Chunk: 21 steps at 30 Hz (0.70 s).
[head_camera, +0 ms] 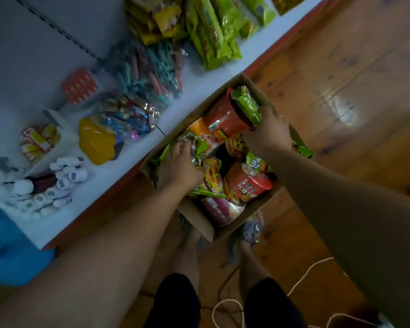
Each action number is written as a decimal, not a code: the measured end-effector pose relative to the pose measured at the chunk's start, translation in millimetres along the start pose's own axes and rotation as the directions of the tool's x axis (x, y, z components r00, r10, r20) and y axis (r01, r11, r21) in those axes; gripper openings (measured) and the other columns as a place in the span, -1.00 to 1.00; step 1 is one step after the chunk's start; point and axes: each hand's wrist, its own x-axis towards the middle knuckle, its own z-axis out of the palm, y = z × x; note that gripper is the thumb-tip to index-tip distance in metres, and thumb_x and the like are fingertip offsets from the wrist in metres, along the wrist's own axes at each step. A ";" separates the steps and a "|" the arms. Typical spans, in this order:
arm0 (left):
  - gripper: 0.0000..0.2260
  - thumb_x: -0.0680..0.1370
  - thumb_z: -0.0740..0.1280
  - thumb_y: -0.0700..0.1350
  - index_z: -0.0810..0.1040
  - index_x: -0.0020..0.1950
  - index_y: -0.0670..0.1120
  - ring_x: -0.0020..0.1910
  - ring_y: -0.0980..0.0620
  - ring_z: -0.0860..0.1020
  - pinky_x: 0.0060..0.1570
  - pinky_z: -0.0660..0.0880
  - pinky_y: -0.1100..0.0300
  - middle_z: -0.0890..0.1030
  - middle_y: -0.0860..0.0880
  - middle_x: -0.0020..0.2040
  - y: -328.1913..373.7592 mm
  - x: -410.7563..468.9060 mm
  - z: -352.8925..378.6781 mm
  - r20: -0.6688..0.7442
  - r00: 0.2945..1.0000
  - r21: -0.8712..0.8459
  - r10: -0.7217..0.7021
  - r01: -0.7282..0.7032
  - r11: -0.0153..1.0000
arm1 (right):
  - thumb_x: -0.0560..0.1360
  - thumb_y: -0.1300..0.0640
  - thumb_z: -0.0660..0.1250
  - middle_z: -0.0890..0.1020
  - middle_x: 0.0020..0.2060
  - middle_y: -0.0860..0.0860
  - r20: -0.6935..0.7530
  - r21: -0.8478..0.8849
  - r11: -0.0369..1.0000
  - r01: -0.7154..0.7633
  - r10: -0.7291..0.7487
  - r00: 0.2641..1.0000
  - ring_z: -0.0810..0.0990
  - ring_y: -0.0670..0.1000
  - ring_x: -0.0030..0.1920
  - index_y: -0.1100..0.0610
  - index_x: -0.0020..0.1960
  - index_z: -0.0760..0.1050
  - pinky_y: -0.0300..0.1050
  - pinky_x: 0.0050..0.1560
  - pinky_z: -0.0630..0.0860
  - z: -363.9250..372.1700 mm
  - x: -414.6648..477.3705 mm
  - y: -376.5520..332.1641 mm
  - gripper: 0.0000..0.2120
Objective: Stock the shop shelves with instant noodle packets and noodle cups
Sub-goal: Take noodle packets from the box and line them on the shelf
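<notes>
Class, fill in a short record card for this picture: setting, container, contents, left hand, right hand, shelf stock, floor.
setting: shop aisle, white shelf beside a wooden floor
container: open cardboard box on the floor
contents: noodle cups and green packets, jumbled
left hand: down in the box on green packets
right hand: gripping a green packet
shelf stock: green noodle packets, clothes pegs
floor: white cord

Upper frame: lime-green noodle packets (213, 31) on a white shelf (194, 91). Centre: red noodle cup (227, 117), brown cardboard box (197, 218). Lower left: blue bin (12, 256).
</notes>
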 end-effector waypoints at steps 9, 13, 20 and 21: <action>-0.25 0.53 0.41 0.01 0.06 0.60 -0.03 0.56 -0.07 0.09 0.46 0.21 -0.09 0.07 0.00 0.61 -18.4 32.6 35.8 -0.069 0.997 -0.033 -0.029 0.027 0.999 | 0.54 0.13 0.27 0.30 0.49 0.07 -0.071 -0.070 0.997 0.028 -0.033 0.997 0.26 0.17 0.45 0.07 0.56 0.10 0.11 0.36 0.31 39.8 40.0 17.4 -0.35; -0.32 0.54 0.39 -0.06 0.14 0.59 -0.02 0.55 -0.04 0.16 0.41 0.30 -0.08 0.14 0.02 0.59 -22.0 29.1 30.6 -0.103 0.995 -0.105 -0.015 0.004 0.994 | 0.55 0.21 0.21 0.49 0.33 0.09 -0.163 -0.069 0.998 0.000 -0.011 0.986 0.44 0.21 0.31 0.02 0.47 0.29 0.08 0.14 0.44 37.4 40.7 15.3 -0.51; -0.55 0.50 0.36 0.02 0.42 0.39 0.09 0.21 -0.05 0.52 0.05 0.43 0.08 0.52 0.05 0.31 -7.0 3.5 0.3 -0.186 0.979 -0.378 -0.081 0.004 0.926 | 0.59 0.14 0.20 0.62 0.15 0.12 -0.181 -0.057 0.998 0.013 -0.023 0.983 0.55 0.25 0.16 -0.03 0.36 0.43 0.04 0.09 0.46 2.8 16.2 5.1 -0.65; -0.61 0.50 0.36 0.01 0.46 0.33 0.09 0.11 -0.03 0.56 0.02 0.42 0.10 0.57 0.06 0.22 -1.4 -3.9 -7.2 -0.177 0.979 -0.445 -0.105 0.015 0.895 | 0.59 0.13 0.20 0.62 0.13 0.12 -0.185 -0.042 0.999 0.026 -0.033 0.982 0.55 0.25 0.15 -0.03 0.34 0.45 0.03 0.08 0.46 -4.3 8.8 3.5 -0.66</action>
